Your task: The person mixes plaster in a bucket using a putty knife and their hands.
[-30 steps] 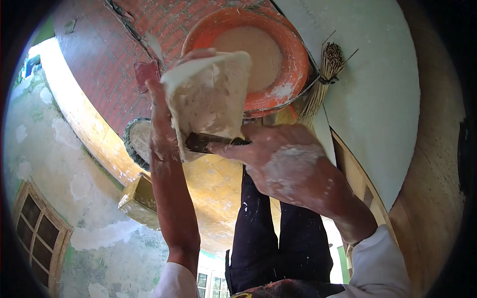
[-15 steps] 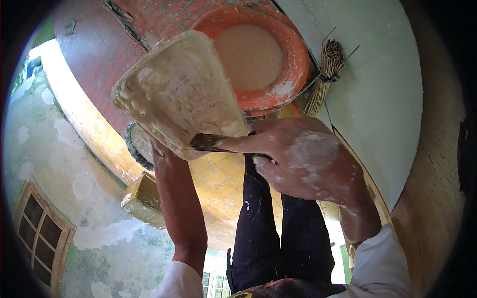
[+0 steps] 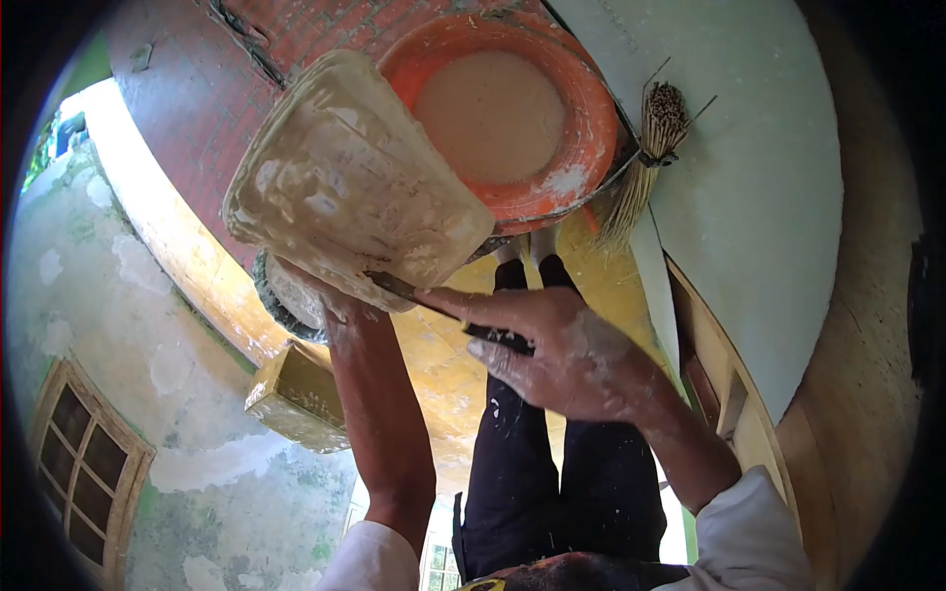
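A cream tub [image 3: 345,177], its inside smeared with wet plaster, is tilted up in front of me. My left hand [image 3: 330,295] supports it from below at its near left edge, with most of the fingers hidden behind it. In my right hand [image 3: 562,355] is a putty knife [image 3: 443,313] with a narrow dark blade, and the index finger stretches along it. The blade's tip touches the tub's near edge. White residue coats the thumb and knuckles of my right hand.
Beyond the tub stands an orange basin [image 3: 591,128] of pale, soupy mix. To its right is a stick broom [image 3: 650,148] against a pale board [image 3: 749,197]. A round dark-rimmed container [image 3: 286,300] and a yellowish box [image 3: 296,399] are at the left, near the patchy wall [image 3: 207,443].
The putty knife has turned so its handle angles down to the right, and my right hand has moved lower. The tub has tilted slightly, and my left forearm has shifted a little right.
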Demonstrator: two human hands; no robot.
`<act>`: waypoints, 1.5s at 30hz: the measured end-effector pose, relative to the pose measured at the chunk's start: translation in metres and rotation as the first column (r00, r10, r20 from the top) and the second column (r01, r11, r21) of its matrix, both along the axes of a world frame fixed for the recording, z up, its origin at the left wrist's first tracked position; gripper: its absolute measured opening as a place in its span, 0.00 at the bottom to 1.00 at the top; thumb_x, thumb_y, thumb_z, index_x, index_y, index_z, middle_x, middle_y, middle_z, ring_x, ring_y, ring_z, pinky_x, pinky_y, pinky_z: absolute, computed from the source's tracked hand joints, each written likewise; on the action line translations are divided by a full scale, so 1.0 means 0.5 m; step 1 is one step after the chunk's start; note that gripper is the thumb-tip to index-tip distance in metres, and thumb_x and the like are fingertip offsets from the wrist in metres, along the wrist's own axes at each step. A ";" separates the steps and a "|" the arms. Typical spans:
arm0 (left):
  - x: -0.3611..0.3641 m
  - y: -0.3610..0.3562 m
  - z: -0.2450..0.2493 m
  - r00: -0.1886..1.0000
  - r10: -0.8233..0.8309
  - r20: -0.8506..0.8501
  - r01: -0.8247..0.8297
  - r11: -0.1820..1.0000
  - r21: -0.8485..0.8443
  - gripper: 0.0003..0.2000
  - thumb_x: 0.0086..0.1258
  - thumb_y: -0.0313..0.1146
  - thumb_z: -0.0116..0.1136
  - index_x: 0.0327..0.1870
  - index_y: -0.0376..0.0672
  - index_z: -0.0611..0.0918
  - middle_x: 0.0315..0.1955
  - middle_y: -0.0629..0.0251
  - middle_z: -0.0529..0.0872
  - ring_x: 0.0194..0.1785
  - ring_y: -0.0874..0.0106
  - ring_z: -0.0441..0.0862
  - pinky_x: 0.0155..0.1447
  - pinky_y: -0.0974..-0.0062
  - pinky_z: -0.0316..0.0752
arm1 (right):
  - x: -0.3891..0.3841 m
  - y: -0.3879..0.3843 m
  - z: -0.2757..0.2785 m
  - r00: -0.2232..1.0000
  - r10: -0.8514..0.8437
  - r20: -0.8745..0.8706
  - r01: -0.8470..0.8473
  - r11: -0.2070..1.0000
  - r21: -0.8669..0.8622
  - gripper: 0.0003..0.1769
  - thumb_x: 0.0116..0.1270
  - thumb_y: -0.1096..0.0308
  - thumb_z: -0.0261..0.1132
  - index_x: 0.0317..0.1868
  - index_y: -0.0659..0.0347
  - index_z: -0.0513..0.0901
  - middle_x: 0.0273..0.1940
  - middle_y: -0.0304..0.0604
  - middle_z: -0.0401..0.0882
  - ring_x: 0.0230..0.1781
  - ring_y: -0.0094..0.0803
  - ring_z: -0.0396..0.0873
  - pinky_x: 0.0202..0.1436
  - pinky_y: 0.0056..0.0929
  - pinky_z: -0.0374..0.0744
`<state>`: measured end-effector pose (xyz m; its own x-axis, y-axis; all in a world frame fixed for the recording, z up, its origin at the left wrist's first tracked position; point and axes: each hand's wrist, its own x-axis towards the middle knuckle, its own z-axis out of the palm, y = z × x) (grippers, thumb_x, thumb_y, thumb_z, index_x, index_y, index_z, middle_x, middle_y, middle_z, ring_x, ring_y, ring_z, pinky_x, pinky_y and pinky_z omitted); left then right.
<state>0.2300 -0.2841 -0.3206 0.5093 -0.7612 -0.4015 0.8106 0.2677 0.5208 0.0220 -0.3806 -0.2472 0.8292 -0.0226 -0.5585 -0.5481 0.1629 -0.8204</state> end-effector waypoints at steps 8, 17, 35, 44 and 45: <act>-0.096 -0.019 0.030 1.000 0.021 0.014 -0.021 1.000 0.017 0.52 0.62 0.75 0.56 0.76 0.38 0.65 0.68 0.52 0.73 0.68 0.56 0.74 0.71 0.54 0.73 | 0.043 0.033 0.038 0.977 -0.186 0.104 0.204 0.958 -0.203 0.32 0.71 0.73 0.62 0.75 0.54 0.70 0.45 0.55 0.82 0.41 0.49 0.83 0.50 0.44 0.82; -0.044 -0.004 0.035 0.997 0.064 0.041 -0.066 0.997 0.041 0.53 0.61 0.76 0.57 0.76 0.38 0.65 0.68 0.51 0.72 0.68 0.57 0.73 0.72 0.55 0.72 | 0.014 0.006 0.062 0.980 -0.195 -0.036 0.168 0.914 -0.370 0.28 0.70 0.71 0.65 0.71 0.49 0.77 0.34 0.47 0.79 0.33 0.39 0.81 0.40 0.37 0.82; 0.062 -0.020 -0.055 0.779 -0.432 0.454 0.297 0.893 0.339 0.50 0.66 0.74 0.54 0.73 0.33 0.69 0.64 0.56 0.78 0.62 0.67 0.78 0.68 0.64 0.74 | 0.025 -0.063 0.007 0.999 0.033 0.024 0.002 0.557 -0.831 0.26 0.68 0.72 0.63 0.65 0.41 0.79 0.35 0.38 0.79 0.30 0.37 0.83 0.35 0.33 0.84; 0.140 -0.012 -0.091 0.660 -0.569 0.491 0.166 0.748 0.643 0.57 0.64 0.82 0.40 0.76 0.33 0.64 0.67 0.53 0.74 0.65 0.63 0.76 0.67 0.61 0.76 | 0.045 -0.111 -0.012 0.968 0.172 -0.180 -0.242 0.483 -0.841 0.22 0.70 0.68 0.63 0.64 0.44 0.80 0.35 0.40 0.81 0.35 0.37 0.86 0.38 0.36 0.84; 0.145 -0.013 -0.100 0.758 -0.474 0.448 0.114 0.772 0.625 0.56 0.65 0.82 0.39 0.76 0.33 0.64 0.67 0.53 0.74 0.64 0.63 0.76 0.66 0.61 0.76 | 0.043 -0.115 -0.014 0.958 0.183 -0.221 -0.282 0.467 -0.838 0.22 0.70 0.68 0.63 0.64 0.44 0.80 0.35 0.40 0.81 0.35 0.37 0.86 0.38 0.36 0.84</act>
<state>0.3027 -0.2906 -0.3706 0.5574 -0.6593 -0.5045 0.3103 -0.3982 0.8632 0.0437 -0.4381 -0.2542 0.8288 -0.3421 -0.4427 -0.5299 -0.7339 -0.4250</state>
